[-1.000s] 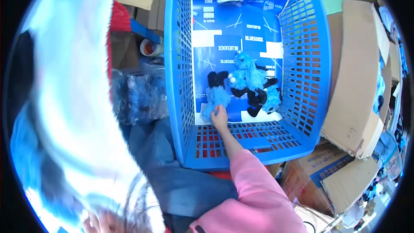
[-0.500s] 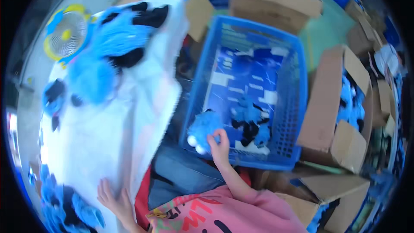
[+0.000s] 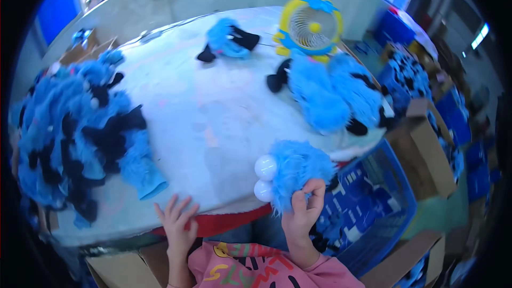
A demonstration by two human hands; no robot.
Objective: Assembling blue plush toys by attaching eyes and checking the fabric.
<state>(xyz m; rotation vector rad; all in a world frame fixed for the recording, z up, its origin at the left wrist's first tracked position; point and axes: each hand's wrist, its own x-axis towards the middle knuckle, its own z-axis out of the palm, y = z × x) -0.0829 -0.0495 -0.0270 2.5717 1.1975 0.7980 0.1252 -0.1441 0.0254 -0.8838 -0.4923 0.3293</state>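
Pinched in my right hand (image 3: 304,216) is a shaggy blue plush toy piece (image 3: 298,168) with two round white eyeballs on its left side. It is held up over the table's front edge. My left hand (image 3: 178,221), fingers spread and holding nothing, hovers by the same edge of the white-covered table (image 3: 208,122). To its left lies a big heap of blue and black plush pieces (image 3: 80,138). Its closest piece ends in an open blue tube (image 3: 144,178).
A yellow and blue fan (image 3: 312,24) stands at the table's far right, near several fluffy blue plush pieces (image 3: 320,93). Another blue and black piece (image 3: 226,40) lies farther back. Right of me sits a blue crate (image 3: 394,197), with cardboard boxes (image 3: 418,149) beyond.
My view has swung left toward the table. My right hand has brought the plush piece from over the crate to the table edge. The left hand has lifted off the cover.
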